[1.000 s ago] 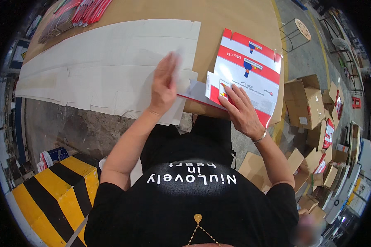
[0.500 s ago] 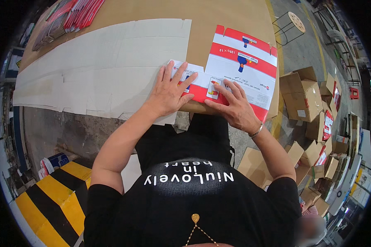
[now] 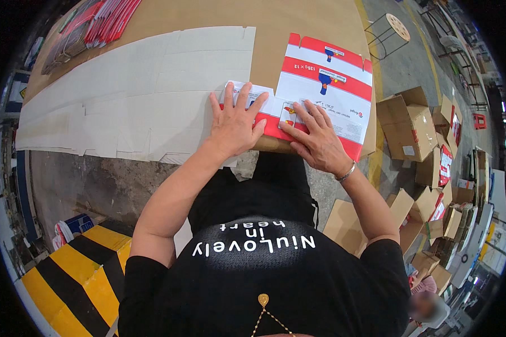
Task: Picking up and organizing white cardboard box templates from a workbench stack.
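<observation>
A red and white printed carton blank (image 3: 343,84) lies flat at the near right of the brown-topped table. My left hand (image 3: 235,121) presses on its left folded part, fingers spread and stretched forward. Flat on the middle of the blank rests my right hand (image 3: 320,137), its fingers extended, with a bracelet at the wrist. Neither hand grips anything. Left of the blank, a row of overlapping white cardboard sheets (image 3: 140,90) spreads across the table, and its right end comes close to my left hand.
Bundled red and white flat cartons (image 3: 109,25) lie at the table's far left. Open brown boxes (image 3: 407,126) stand on the floor to the right, with a round-topped stool (image 3: 397,27) beyond. A yellow and black striped block (image 3: 76,275) is at lower left.
Both hands stay on the blank, fingers slightly shifted. The whole view has drifted a little, so the table and sheets appear slightly further left.
</observation>
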